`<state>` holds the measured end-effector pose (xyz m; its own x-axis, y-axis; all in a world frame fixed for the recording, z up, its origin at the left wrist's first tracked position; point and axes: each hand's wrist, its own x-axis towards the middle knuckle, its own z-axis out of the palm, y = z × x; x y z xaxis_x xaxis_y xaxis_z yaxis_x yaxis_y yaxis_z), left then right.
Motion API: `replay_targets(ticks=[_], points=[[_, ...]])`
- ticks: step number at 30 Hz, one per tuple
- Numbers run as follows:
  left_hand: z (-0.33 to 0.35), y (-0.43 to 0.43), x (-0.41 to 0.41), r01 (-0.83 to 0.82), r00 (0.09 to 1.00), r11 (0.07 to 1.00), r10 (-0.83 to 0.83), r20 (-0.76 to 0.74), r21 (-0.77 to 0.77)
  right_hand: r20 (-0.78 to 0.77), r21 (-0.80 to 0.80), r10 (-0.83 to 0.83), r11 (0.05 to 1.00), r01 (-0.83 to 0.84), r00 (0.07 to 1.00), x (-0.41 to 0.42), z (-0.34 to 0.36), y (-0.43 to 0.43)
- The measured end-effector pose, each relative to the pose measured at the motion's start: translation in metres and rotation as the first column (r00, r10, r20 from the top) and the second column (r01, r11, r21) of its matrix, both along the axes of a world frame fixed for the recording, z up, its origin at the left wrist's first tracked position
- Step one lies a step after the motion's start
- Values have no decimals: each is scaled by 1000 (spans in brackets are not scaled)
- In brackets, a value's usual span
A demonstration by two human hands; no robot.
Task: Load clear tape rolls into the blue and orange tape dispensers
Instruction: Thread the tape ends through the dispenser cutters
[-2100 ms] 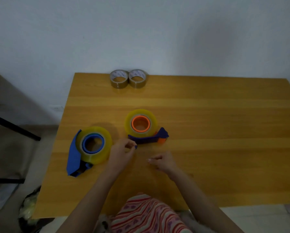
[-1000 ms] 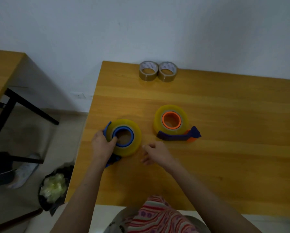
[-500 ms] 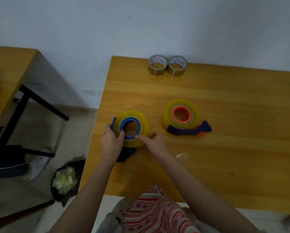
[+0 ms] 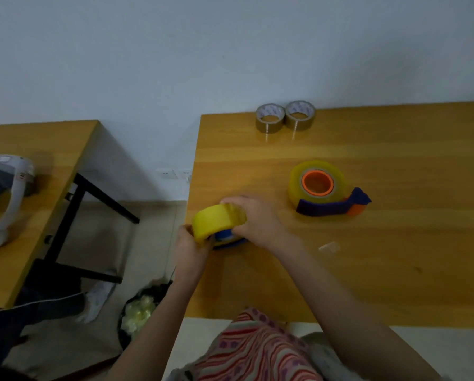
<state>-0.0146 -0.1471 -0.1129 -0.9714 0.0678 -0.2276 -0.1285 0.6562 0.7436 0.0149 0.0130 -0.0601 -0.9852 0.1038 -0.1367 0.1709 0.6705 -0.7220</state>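
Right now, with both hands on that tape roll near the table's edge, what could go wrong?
The left hand and right hand grip the clear tape roll, tilted over the blue dispenser, at the left edge of the table; a slip could drop it toward the bin below. Tilted so, the roll might seat crooked. The loose tape scrap near the right forearm could stick to the skin.

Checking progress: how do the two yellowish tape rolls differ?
The nearer yellowish clear tape roll is tilted, gripped by the left hand and right hand; the farther yellowish clear tape roll lies flat, untouched. Under the first, blue dispenser; inside the second, orange hub. Both translucent.
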Motion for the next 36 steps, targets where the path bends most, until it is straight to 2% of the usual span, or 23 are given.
replay_targets(ticks=[3,7,9,12,17,20,24,28,31,34,36], points=[[1,-7,6,114,981,989,-128,-145,-98,-35,26,26,999,-25,999,8,2,-4],[10,-8,0,235,924,960,-268,-271,-150,8,-129,-65,989,66,998,23,7,4],[14,-6,-4,252,909,951,-296,-293,-177,17,-198,-202,959,202,979,30,10,3],[15,-3,-2,271,888,939,-329,-322,-210,32,-250,-451,861,444,892,36,5,-4],[18,0,5,251,900,942,-311,-306,-222,117,-320,-612,722,613,782,32,-5,-13],[20,2,2,229,905,943,-298,-303,-243,105,-308,-627,717,625,772,28,0,-13],[15,4,5,201,934,960,-248,-256,-196,98,-272,-632,726,631,769,28,-4,-9],[2,-1,9,42,997,997,-46,-58,-69,110,-246,-648,717,652,754,29,-5,-2],[-5,1,17,-1,996,1000,0,94,14,96,-211,-637,738,641,765,29,-7,0],[-14,13,19,-35,987,990,12,160,137,64,-177,-607,774,608,792,27,-8,-1],[-21,18,20,-73,983,986,46,178,147,55,-165,-603,781,603,796,27,-9,-2]])
